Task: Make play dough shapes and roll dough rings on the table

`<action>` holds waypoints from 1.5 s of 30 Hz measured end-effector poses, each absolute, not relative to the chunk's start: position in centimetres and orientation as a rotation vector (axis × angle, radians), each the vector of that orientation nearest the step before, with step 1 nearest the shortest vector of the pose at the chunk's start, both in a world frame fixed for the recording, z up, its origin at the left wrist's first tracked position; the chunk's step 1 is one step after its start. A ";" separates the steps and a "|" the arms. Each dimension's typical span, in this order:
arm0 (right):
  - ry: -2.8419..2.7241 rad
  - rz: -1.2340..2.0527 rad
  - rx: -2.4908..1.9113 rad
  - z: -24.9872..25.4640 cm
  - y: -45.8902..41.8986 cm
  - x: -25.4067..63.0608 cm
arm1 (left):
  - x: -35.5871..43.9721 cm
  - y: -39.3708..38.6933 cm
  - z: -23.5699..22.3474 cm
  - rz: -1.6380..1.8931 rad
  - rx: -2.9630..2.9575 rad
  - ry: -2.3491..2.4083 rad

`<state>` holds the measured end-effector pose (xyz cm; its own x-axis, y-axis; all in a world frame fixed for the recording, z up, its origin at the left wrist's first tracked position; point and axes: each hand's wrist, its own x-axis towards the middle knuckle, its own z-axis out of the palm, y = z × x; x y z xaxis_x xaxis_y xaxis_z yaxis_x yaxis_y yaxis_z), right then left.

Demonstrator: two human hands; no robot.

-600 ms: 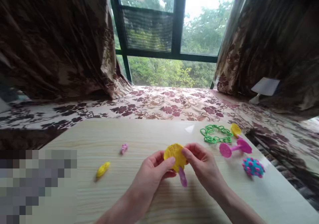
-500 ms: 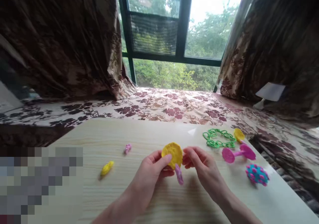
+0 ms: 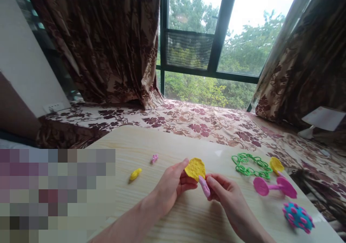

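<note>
Head: left fingers (image 3: 189,186) clamp the yellow disc (image 3: 195,168), right fingers (image 3: 217,187) its pink stem (image 3: 204,187), well inside the far table edge (image 3: 173,136).

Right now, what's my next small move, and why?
Perhaps press the pink strip gently against the yellow disc: they seem to meet only at the disc's edge, your left hand holds the disc, and your right hand is at the strip.

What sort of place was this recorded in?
Probably a room in a home: floral curtains hang beside the window, patterned cloth lies below it, and a lamp stands at the right.
</note>
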<state>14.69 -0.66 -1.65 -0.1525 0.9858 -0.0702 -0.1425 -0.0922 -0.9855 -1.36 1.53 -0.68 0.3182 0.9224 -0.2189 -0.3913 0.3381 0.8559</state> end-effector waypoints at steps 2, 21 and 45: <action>-1.146 1.472 -1.067 -1.5 -0.6 14.7 | -1.4 1.7 -0.8 1.020 0.797 0.827; -1.100 1.409 -1.042 -1.4 -0.5 14.8 | -0.3 0.4 -0.3 0.891 0.966 0.866; -1.245 1.209 -1.036 -1.2 -0.4 14.9 | -0.1 -0.4 0.6 0.877 0.968 0.721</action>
<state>14.91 -0.45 -1.22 -0.0583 0.9917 0.1147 -0.0850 0.1095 -0.9903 -0.15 -0.39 0.64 0.4664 0.8749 -0.1301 -0.2977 0.2938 0.9083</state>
